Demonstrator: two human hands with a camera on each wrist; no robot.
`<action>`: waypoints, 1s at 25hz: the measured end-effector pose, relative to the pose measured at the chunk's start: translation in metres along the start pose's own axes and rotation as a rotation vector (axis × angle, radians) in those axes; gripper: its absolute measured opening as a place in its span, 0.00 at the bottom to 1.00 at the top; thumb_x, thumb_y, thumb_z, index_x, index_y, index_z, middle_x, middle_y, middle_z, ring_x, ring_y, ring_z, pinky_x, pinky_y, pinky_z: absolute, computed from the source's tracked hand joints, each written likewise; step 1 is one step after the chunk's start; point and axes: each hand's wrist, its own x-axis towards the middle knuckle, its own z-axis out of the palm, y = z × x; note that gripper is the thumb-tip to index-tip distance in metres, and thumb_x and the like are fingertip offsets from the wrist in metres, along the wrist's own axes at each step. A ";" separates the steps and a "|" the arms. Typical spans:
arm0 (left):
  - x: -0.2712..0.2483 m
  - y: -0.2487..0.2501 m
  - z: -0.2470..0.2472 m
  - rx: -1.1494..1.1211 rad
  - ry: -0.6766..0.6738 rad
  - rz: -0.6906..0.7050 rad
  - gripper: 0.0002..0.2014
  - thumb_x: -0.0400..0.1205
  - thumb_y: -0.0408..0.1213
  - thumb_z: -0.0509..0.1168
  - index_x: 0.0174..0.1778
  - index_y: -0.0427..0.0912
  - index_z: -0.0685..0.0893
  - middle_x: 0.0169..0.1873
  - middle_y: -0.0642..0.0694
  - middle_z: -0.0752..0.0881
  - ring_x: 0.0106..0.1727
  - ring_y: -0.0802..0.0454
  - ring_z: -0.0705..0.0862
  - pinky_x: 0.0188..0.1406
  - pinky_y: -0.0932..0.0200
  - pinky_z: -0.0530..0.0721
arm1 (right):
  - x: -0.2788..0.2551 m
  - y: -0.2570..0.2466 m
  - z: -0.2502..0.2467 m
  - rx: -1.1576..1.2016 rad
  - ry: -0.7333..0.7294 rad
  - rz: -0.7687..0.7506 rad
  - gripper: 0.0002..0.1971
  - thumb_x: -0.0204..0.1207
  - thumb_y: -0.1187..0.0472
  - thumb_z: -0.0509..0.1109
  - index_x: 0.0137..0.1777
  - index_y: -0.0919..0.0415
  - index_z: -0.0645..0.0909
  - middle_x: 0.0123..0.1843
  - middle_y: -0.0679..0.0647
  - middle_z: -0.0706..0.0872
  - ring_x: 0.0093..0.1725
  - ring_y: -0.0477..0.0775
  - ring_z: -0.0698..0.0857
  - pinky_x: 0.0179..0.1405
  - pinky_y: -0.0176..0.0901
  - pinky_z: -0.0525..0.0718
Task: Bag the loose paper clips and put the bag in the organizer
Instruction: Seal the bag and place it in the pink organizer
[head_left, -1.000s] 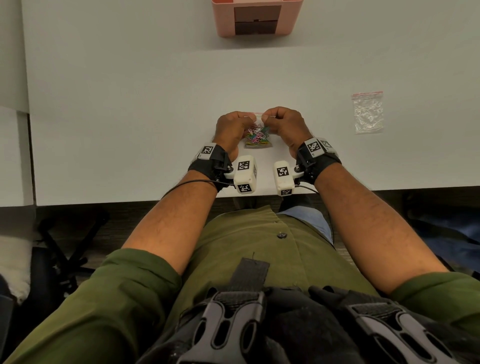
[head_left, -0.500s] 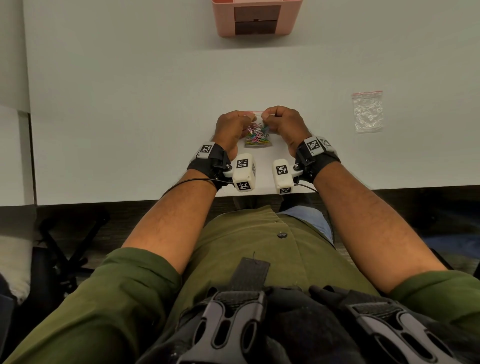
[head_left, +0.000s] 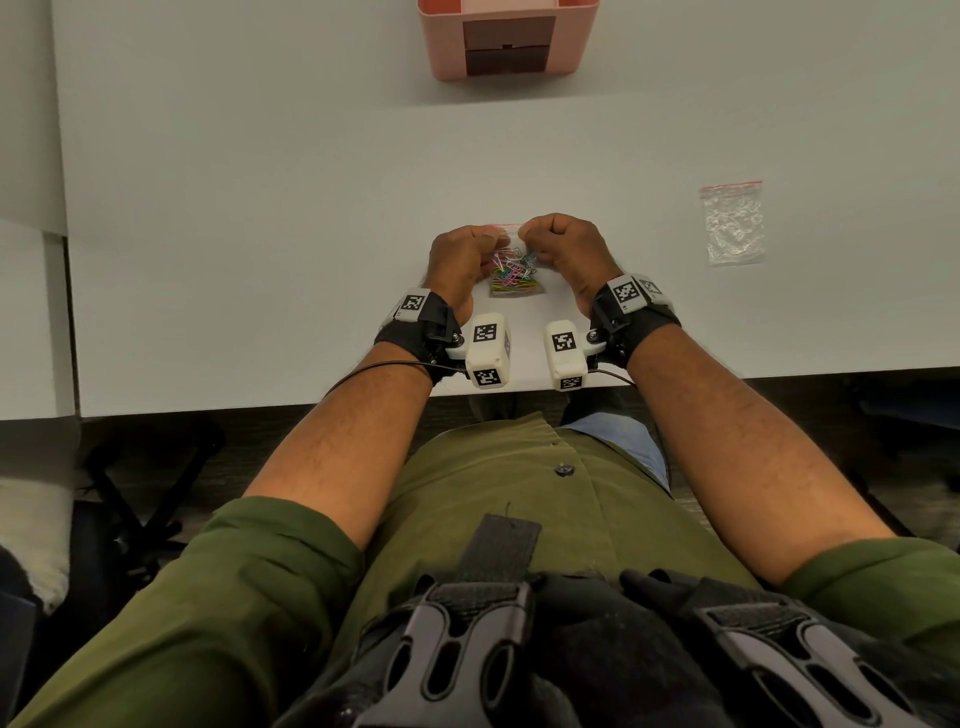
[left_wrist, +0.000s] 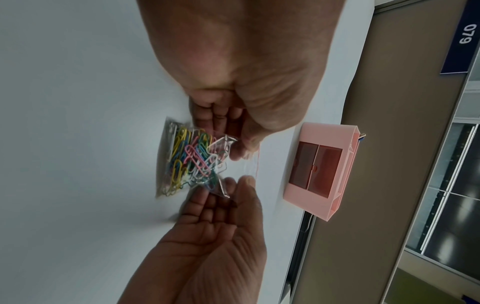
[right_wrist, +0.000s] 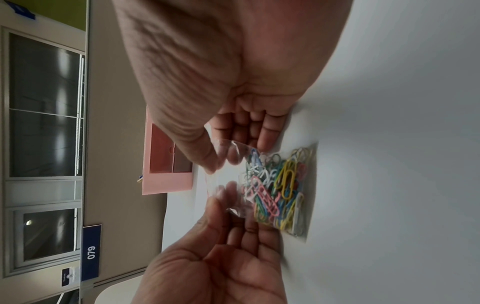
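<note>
Right of the hands, head view only: second bag (head_left: 732, 224).

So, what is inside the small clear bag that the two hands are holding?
The clear bag holds a heap of coloured paper clips: yellow, pink, blue, green, white. The left hand and right hand pinch its upper part, so whether its top is sealed cannot be seen.

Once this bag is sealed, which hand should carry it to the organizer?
Either, marginally the right hand. Both hands pinch the bag at its mouth, and the organizer stands almost straight ahead, so the left hand is nearly as well placed.
</note>
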 end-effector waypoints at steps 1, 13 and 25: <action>0.000 -0.001 0.000 0.005 -0.005 0.006 0.08 0.83 0.24 0.65 0.47 0.36 0.89 0.42 0.42 0.92 0.46 0.47 0.90 0.57 0.49 0.90 | 0.000 0.000 0.000 -0.006 -0.006 -0.007 0.01 0.77 0.60 0.76 0.44 0.56 0.88 0.41 0.51 0.89 0.43 0.47 0.86 0.46 0.41 0.86; -0.007 0.001 0.000 0.045 -0.071 0.045 0.03 0.83 0.27 0.72 0.50 0.33 0.90 0.43 0.40 0.92 0.41 0.50 0.92 0.42 0.60 0.90 | 0.005 0.006 0.003 -0.135 -0.032 -0.097 0.03 0.80 0.60 0.73 0.47 0.57 0.87 0.43 0.51 0.90 0.41 0.43 0.87 0.41 0.36 0.84; -0.005 0.000 0.000 0.003 -0.017 0.029 0.04 0.82 0.27 0.71 0.50 0.35 0.90 0.45 0.38 0.92 0.45 0.46 0.91 0.47 0.55 0.91 | 0.005 0.011 0.001 -0.167 -0.011 -0.118 0.07 0.81 0.57 0.71 0.52 0.58 0.87 0.47 0.52 0.89 0.44 0.49 0.88 0.49 0.48 0.89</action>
